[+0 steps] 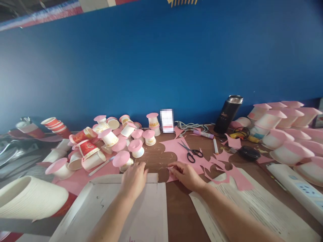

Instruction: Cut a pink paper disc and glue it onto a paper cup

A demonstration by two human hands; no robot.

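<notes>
My left hand [135, 178] rests at the far edge of a white cardboard box lid [148, 205], its fingers loosely bent and nothing visible in them. Close ahead of it lies a paper cup with a pink paper disc [121, 158] on its end. To the right, my right hand [186, 175] has thumb and fingers closed on a small piece of pink paper [171, 177], partly hidden, low over the brown table. Beyond that hand, black-handled scissors [193, 156] lie spread on a cut pink sheet [174, 149].
Cups with pink discs crowd the left; more cups [290, 151] are piled at right. A black bottle [227, 114] stands by the blue wall [161, 60]. Pink offcuts [239, 178], a marker [215, 146], a printed sheet [227, 205] and a power strip [300, 188] lie at right.
</notes>
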